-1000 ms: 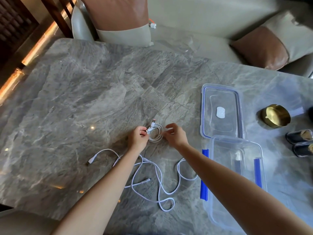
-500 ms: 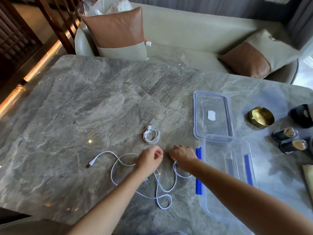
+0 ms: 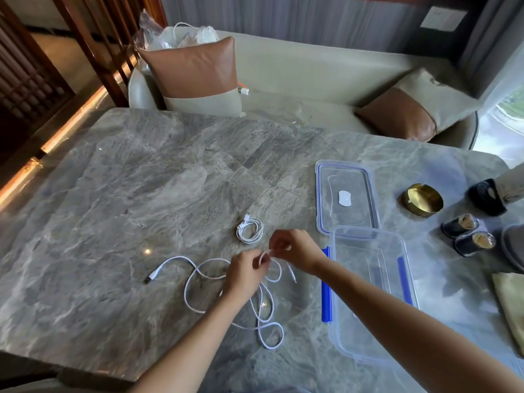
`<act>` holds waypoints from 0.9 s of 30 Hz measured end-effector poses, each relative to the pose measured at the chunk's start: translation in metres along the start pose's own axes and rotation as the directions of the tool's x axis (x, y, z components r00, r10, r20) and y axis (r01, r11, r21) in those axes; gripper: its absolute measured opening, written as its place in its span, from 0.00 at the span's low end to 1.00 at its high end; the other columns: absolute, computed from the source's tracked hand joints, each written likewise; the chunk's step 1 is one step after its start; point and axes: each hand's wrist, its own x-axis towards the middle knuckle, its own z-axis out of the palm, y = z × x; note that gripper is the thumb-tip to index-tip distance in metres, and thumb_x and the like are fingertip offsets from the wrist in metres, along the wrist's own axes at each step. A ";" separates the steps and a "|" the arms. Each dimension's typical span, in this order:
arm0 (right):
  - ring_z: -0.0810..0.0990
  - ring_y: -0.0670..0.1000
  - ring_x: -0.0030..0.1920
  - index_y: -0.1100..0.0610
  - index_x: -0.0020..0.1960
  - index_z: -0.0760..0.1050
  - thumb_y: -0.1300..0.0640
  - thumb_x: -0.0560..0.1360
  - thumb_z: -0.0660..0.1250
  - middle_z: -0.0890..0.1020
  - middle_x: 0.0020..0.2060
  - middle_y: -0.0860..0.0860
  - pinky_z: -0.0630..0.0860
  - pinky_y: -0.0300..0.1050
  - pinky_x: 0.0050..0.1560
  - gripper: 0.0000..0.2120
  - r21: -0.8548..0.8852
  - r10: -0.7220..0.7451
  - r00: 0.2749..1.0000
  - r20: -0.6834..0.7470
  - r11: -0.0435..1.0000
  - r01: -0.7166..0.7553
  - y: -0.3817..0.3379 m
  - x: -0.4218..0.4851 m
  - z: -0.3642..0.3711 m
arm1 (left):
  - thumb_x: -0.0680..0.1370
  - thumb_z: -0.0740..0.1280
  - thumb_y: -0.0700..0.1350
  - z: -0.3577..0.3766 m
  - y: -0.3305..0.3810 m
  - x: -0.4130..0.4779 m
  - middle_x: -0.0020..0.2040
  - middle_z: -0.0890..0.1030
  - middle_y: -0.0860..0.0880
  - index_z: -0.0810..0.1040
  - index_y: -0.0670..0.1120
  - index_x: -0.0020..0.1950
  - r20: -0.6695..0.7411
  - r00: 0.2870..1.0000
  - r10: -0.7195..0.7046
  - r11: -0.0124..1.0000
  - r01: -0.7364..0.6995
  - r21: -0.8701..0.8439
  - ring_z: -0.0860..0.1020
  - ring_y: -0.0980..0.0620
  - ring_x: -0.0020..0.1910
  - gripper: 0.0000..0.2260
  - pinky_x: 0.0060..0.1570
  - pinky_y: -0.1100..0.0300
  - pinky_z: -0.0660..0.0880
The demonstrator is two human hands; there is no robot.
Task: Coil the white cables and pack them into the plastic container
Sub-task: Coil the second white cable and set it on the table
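One small coiled white cable point(image 3: 250, 229) lies on the marble table point(image 3: 141, 194), free of my hands. Nearer to me a long loose white cable point(image 3: 198, 279) sprawls in loops, its plug end at the left. My left hand point(image 3: 245, 272) and my right hand point(image 3: 295, 251) both pinch this loose cable near one end and lift a small loop of it just above the table. The clear plastic container point(image 3: 368, 293) with blue clips stands right of my right forearm, with no cable inside. Its lid point(image 3: 346, 197) lies flat beyond it.
A brass bowl point(image 3: 422, 199), two dark cups point(image 3: 467, 234) and a black object point(image 3: 486, 195) sit at the right of the table. A folded cloth point(image 3: 510, 302) lies at the right edge. Behind the table stands a sofa with cushions point(image 3: 195, 78).
My hands set the coiled cable down on the table, moved back towards me to the loose cable, and now lift one end of it. The camera view tilted up.
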 end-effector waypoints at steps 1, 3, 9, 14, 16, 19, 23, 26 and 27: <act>0.77 0.45 0.31 0.57 0.40 0.79 0.60 0.68 0.74 0.80 0.31 0.48 0.74 0.38 0.37 0.04 0.072 0.009 1.000 -0.014 0.997 -0.008 -0.001 0.002 -0.006 | 0.71 0.70 0.43 -0.006 0.003 0.003 0.30 0.81 0.48 0.80 0.45 0.36 0.001 1.000 -0.004 0.997 0.004 -0.072 0.78 0.50 0.30 0.04 0.34 0.58 0.71; 0.77 0.46 0.28 0.59 0.40 0.79 0.62 0.69 0.73 0.80 0.29 0.51 0.76 0.38 0.34 0.03 0.208 0.044 0.999 -0.002 0.977 -0.042 -0.002 0.004 -0.017 | 0.72 0.71 0.41 -0.020 0.008 0.008 0.28 0.79 0.53 0.80 0.50 0.35 0.021 1.000 -0.018 0.976 0.022 -0.219 0.76 0.56 0.28 0.07 0.32 0.60 0.71; 0.78 0.42 0.28 0.53 0.37 0.79 0.61 0.72 0.71 0.79 0.29 0.48 0.78 0.37 0.33 0.07 0.401 0.071 0.983 0.167 0.906 -0.133 -0.010 -0.001 -0.039 | 0.73 0.70 0.38 -0.050 0.025 0.010 0.30 0.81 0.52 0.83 0.44 0.42 0.079 0.996 -0.043 0.907 0.072 -0.415 0.77 0.62 0.28 0.03 0.27 0.70 0.72; 0.78 0.44 0.28 0.58 0.41 0.76 0.59 0.73 0.67 0.78 0.31 0.53 0.76 0.34 0.33 0.04 0.778 0.001 0.963 0.269 0.589 -0.218 -0.027 -0.019 -0.044 | 0.74 0.68 0.34 -0.059 0.038 -0.008 0.34 0.82 0.50 0.81 0.45 0.41 0.159 0.987 -0.021 0.829 0.106 -0.550 0.79 0.61 0.32 0.08 0.33 0.68 0.76; 0.78 0.43 0.29 0.58 0.41 0.76 0.58 0.72 0.66 0.77 0.32 0.53 0.78 0.34 0.33 0.04 0.860 -0.004 0.959 0.283 0.443 -0.252 -0.033 -0.025 -0.040 | 0.74 0.68 0.33 -0.057 0.043 -0.019 0.34 0.83 0.52 0.82 0.44 0.42 0.183 0.983 -0.009 0.791 0.119 -0.601 0.79 0.61 0.33 0.08 0.35 0.68 0.76; 0.81 0.44 0.32 0.57 0.41 0.77 0.59 0.72 0.65 0.80 0.35 0.54 0.81 0.35 0.35 0.03 0.939 0.033 0.962 0.271 0.210 -0.272 -0.041 -0.034 -0.030 | 0.73 0.68 0.33 -0.050 0.050 -0.037 0.35 0.84 0.54 0.82 0.44 0.45 0.099 0.995 -0.029 0.718 0.090 -0.690 0.80 0.61 0.35 0.07 0.36 0.68 0.76; 0.85 0.48 0.42 0.58 0.43 0.75 0.61 0.71 0.66 0.85 0.39 0.57 0.82 0.37 0.39 0.01 0.970 0.043 0.970 0.240 0.035 -0.241 -0.049 -0.044 -0.015 | 0.74 0.68 0.37 -0.041 0.057 -0.050 0.41 0.86 0.51 0.83 0.45 0.48 0.018 0.991 -0.130 0.574 0.090 -0.814 0.82 0.59 0.40 0.07 0.40 0.67 0.78; 0.85 0.47 0.40 0.55 0.39 0.76 0.60 0.71 0.68 0.85 0.37 0.55 0.81 0.36 0.39 0.03 0.984 0.065 0.983 0.171 0.041 -0.174 -0.054 -0.049 -0.010 | 0.71 0.69 0.43 -0.039 0.060 -0.054 0.45 0.86 0.48 0.83 0.44 0.49 0.068 0.987 -0.145 0.477 0.130 -0.869 0.83 0.56 0.45 0.09 0.44 0.65 0.79; 0.84 0.46 0.38 0.55 0.38 0.76 0.60 0.71 0.68 0.84 0.35 0.53 0.80 0.35 0.38 0.03 0.986 0.077 0.987 0.141 0.080 -0.147 -0.055 -0.050 -0.010 | 0.70 0.69 0.45 -0.039 0.061 -0.054 0.45 0.86 0.48 0.83 0.44 0.48 0.077 0.985 -0.156 0.438 0.139 -0.888 0.83 0.56 0.45 0.10 0.44 0.65 0.79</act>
